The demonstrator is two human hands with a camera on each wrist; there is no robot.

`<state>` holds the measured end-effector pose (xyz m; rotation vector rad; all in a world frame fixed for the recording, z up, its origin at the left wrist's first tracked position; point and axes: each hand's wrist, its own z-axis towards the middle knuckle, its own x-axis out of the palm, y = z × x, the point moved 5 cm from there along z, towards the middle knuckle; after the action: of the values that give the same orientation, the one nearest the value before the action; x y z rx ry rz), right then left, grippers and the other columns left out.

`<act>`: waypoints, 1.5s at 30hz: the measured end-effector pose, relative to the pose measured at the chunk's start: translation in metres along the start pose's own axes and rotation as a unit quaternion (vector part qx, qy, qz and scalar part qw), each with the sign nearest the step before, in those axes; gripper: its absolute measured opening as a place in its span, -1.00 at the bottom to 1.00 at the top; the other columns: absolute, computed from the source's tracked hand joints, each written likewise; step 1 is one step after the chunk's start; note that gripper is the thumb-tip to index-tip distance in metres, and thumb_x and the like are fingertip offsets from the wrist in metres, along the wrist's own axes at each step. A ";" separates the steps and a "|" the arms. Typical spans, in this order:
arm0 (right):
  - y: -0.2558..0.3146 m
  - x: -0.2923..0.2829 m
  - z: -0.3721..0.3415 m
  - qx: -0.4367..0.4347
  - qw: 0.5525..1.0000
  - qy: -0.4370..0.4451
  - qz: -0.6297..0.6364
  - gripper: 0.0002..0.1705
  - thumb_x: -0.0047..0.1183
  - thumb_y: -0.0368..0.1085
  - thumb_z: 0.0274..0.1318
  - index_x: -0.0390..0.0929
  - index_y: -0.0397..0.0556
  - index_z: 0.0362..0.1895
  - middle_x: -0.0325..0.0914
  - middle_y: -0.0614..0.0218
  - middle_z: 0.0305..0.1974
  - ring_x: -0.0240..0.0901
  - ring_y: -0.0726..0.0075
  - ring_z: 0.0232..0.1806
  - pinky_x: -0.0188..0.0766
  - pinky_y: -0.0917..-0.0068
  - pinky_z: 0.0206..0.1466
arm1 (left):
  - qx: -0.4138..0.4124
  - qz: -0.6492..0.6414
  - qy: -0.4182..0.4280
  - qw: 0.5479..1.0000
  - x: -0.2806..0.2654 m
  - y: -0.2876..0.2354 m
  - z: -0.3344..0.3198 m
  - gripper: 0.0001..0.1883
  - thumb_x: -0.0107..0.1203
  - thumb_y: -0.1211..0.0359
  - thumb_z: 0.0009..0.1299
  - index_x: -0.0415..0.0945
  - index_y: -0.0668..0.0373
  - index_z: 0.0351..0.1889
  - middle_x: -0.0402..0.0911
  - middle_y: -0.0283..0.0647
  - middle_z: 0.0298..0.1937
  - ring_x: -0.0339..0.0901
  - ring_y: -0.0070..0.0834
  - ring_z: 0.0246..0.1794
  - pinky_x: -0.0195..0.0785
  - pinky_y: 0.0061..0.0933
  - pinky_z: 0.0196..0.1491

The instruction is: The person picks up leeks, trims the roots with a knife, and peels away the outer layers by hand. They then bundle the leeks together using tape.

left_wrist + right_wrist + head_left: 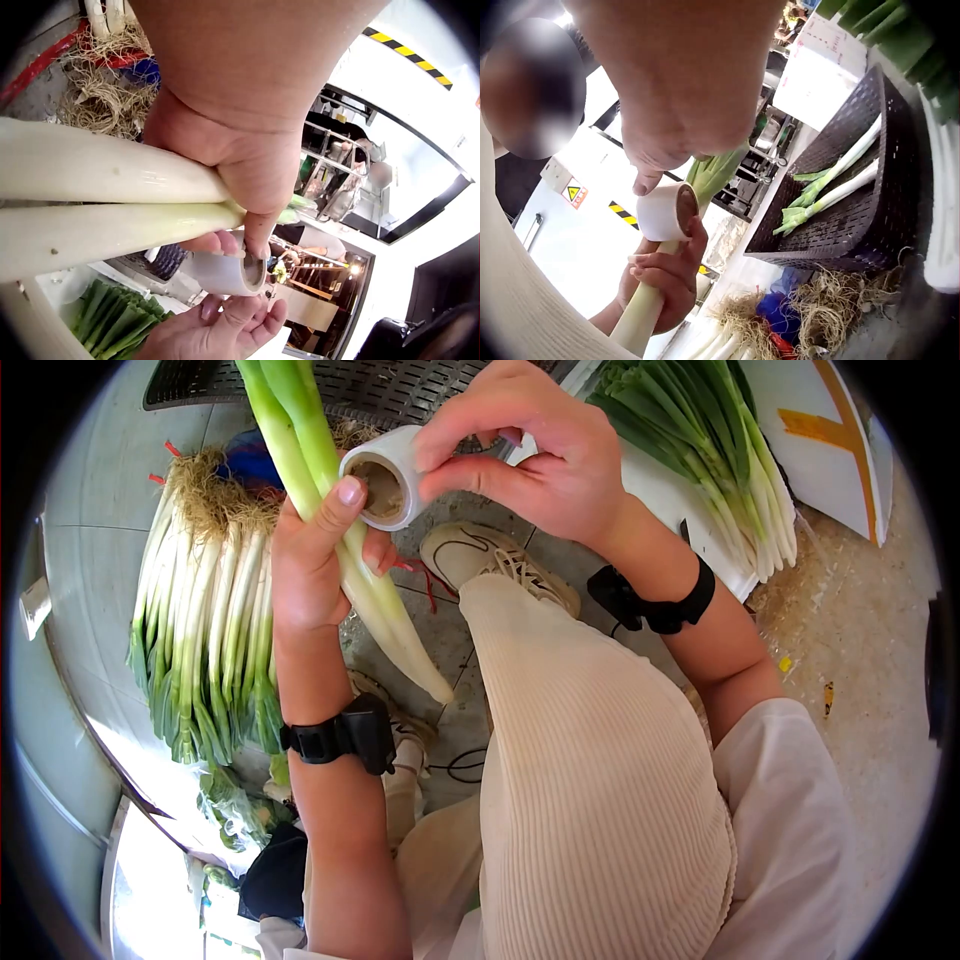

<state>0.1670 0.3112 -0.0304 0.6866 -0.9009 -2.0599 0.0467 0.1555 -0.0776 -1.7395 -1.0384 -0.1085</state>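
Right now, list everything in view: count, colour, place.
Held green onions: two, white-green, upper centre
Tape roll: one, white, beside them
Rooted bundle: one, white-green, left floor
Second bunch: one, green-white, upper right
Container: one, white, under that bunch
Panel: one, white with orange tape, far right
Basket: one, dark brown, top edge
Basket onions: two, white-green, inside
Blue item: one, blue, beside roots
Bagged greens: one bag, green, lower left
Warning sign: one, yellow, background
Shoes: two, beige, floor
Trousers: one pair, cream, lower centre
Wrist devices: two, black, forearms
Left hand: one, gripping held green onions
Right hand: one, pinching at tape roll
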 end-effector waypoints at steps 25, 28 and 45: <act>0.006 0.017 -0.021 0.048 0.990 0.134 -0.011 -0.76 0.14 -0.60 0.07 0.48 0.02 -0.24 0.56 0.31 -0.21 0.49 0.16 -0.22 0.44 0.34 -0.11 | -0.008 -0.048 -0.034 0.998 -0.005 0.000 -0.002 -0.67 0.21 0.14 0.46 0.41 0.18 -0.08 0.54 -0.27 -0.33 0.33 -0.63 -0.61 0.26 -0.56 -0.56; 0.006 0.018 -0.026 0.027 0.993 0.115 -0.011 -0.73 0.13 -0.60 0.06 0.47 0.04 -0.21 0.56 0.31 -0.22 0.49 0.15 -0.23 0.44 0.31 -0.11 | 0.000 -0.058 -0.032 0.998 -0.006 0.001 -0.002 -0.68 0.20 0.14 0.47 0.41 0.17 -0.09 0.54 -0.27 -0.32 0.32 -0.63 -0.61 0.26 -0.57 -0.55; -0.030 0.011 -0.047 0.484 0.835 0.035 0.260 -0.62 0.26 0.00 0.23 0.67 -0.09 -0.27 0.56 0.56 -0.41 0.28 0.70 -0.39 0.26 0.61 -0.36 | 0.043 0.018 -0.024 0.999 -0.005 -0.014 -0.004 -0.56 0.27 0.25 0.40 0.36 0.24 0.09 0.55 -0.16 -0.31 0.37 -0.53 -0.61 0.30 -0.49 -0.56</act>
<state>0.1811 0.2986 -0.0844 0.8754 -1.8690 -0.9912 0.0351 0.1501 -0.0683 -1.6890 -1.0311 0.0011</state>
